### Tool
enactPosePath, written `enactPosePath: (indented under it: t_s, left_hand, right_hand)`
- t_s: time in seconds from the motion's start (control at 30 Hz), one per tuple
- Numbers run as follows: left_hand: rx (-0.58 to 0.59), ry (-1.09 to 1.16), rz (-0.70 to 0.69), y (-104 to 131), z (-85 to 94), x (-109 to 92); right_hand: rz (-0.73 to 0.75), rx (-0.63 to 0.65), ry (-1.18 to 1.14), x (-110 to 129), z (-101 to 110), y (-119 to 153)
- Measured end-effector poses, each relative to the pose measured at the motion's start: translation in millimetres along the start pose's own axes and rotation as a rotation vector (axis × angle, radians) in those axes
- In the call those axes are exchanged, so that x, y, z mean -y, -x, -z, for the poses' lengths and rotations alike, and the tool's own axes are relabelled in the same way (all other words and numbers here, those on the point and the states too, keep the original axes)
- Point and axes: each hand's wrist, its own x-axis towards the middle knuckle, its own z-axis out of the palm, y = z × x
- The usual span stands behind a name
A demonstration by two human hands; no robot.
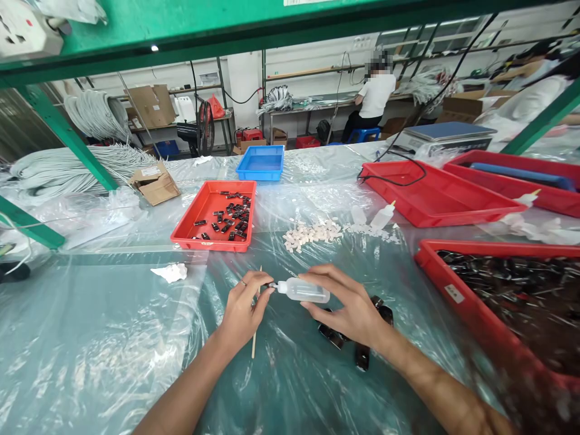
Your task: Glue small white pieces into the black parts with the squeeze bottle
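Translucent plastic squeeze bottle (308,290), centre of the frame, lay sideways in the right hand (348,302), held between thumb and fingers. Nozzle end was at a small dark part (270,284) pinched narrowly in the left hand (247,305), which also held a thin pale wooden stick (254,347), lower end downward. Glossy black pieces (362,356) lay under and beside the right hand. Upper left of centre: shallow orange-red plastic tray (194,208) holding black parts. Right of it: small whitish pieces (310,234), heaped. Lower right: large red plastic tray (435,290), dark parts inside.
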Motion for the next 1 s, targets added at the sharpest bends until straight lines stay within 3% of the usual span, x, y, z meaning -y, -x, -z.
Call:
enactPosePath:
  t_s: [0.17,0.37,0.8,1.0]
  left_hand:
    - [-0.003,-0.030,-0.013,1,0.3,2]
    - [0.010,-0.099,-0.057,0,1.2,0]
    - [0.015,-0.200,-0.134,-3,4.7,-7]
    - [0.026,-0.232,-0.146,-5,5.4,-10]
  right_hand:
    - [0.176,-0.109,0.093,10,2,-1]
    - [0.295,-0.125,0.162,19,6,-1]
    - [0.283,-0.101,0.102,22,13,-3]
    - [0.302,-0.075,0.206,27,15,0]
